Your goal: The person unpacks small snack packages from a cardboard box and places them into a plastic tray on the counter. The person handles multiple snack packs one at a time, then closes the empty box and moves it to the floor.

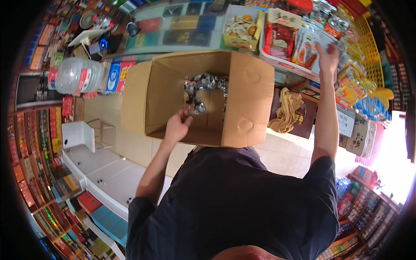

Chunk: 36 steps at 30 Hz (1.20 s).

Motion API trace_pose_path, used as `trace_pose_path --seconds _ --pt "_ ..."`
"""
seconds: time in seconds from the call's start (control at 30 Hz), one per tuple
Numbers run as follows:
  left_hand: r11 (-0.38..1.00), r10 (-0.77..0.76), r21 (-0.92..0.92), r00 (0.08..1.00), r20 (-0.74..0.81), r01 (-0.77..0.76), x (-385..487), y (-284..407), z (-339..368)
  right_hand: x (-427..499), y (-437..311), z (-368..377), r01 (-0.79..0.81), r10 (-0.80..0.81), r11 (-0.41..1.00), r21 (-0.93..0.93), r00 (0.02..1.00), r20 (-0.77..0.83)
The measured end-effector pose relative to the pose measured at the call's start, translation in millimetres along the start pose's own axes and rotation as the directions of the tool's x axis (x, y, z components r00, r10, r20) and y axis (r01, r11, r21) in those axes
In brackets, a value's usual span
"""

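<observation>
A cardboard box [247, 100] stands with its flaps spread in front of me. Several small shiny wrapped packets [205, 81] lie inside, mostly toward its far side. My left hand [178, 126] is over the near left part of the box, fingers curled; whether it grips anything is hidden. One loose silver packet [200, 108] shows just beyond its fingertips. On the right, my right hand [328, 58] reaches over a white plastic tray [289, 66], fingers apart and nothing visible in them. Flat snack packets [305, 48] with a sausage picture fill the tray beside that hand.
A yellow carton of egg snacks [242, 44] sits left of the tray on a glass counter [146, 48]. At left is a large clear plastic jug [78, 76]. A tan cloth [286, 110] lies over a dark box on the right. White cabinets [107, 172] stand behind me at left.
</observation>
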<state>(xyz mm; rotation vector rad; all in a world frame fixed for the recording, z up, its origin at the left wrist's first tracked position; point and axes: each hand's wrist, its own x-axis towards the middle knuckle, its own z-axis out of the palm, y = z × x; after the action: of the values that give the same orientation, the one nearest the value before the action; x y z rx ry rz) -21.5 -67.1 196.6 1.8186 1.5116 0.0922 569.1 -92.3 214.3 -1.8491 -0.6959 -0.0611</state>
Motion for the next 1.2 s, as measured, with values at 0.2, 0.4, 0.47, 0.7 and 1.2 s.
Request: trace_pose_path --seconds 0.2,0.4,0.47,0.7,1.2 --pt "0.989 -0.117 0.093 0.991 0.064 0.111 108 -96 23 -161 -138 3 0.042 -0.176 0.917 0.396 0.935 0.308" --pt "0.948 -0.297 0.205 0.908 0.295 0.243 209 -152 92 -307 -197 21 0.195 -0.332 0.943 0.271 0.643 0.690" --pt "0.954 -0.281 0.182 0.927 0.250 0.240 222 -167 123 -330 -199 29 0.232 -0.306 0.951 0.204 0.632 0.711" --pt "0.847 -0.381 0.300 0.894 -0.236 0.440 230 -155 187 -367 -203 48 0.454 -0.275 0.890 -0.043 0.610 0.743" --pt "0.700 -0.438 -0.545 0.880 0.183 0.462 180 -99 85 -363 -207 48 0.351 -0.288 0.933 0.085 0.580 0.762"
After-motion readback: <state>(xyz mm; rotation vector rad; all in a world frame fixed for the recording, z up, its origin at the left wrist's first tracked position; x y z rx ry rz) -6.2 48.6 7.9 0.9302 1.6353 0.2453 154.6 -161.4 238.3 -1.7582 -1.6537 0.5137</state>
